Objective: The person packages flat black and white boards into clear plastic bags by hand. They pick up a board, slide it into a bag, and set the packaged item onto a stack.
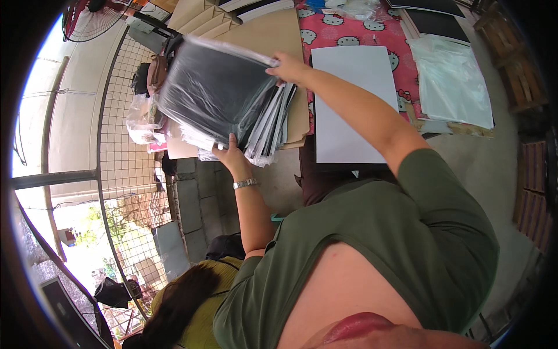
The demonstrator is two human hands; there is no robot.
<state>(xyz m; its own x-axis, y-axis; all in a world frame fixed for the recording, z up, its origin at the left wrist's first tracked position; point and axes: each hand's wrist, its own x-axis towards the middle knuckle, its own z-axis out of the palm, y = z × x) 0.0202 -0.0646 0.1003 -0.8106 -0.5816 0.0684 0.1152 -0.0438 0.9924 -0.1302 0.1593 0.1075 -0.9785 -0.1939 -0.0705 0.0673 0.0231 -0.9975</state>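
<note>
A thick stack of black sheets wrapped in clear plastic film (218, 93) is seen in the head view at about eleven o'clock from the picture's centre, tilted, with its lower edges fanning out into dark and white sheet ends. It is held above a pile of tan cardboard sheets (279, 35), over which it partly lies. The stack is gripped from two sides. The left hand (229, 156) is pressed under the stack's lower edge at six o'clock of the bundle, fingers closed up against the plastic; a silver wristwatch (245, 184) is worn on that wrist. The right hand (288, 67) is clamped on the stack's upper right corner at two o'clock of the bundle, fingers curled over the film. The right forearm is stretched across a large white paper sheet (351, 104), which lies at three o'clock of the stack on a pink patterned cloth (349, 29). Further toward three o'clock, a clear plastic sleeve with white sheets (450, 81) is laid flat. At nine o'clock of the stack a wire mesh grille (125, 145) is seen, with crumpled clear plastic bags (142, 119) just beside the bundle. A green short-sleeved shirt (378, 244) fills the lower part of the view.
</note>
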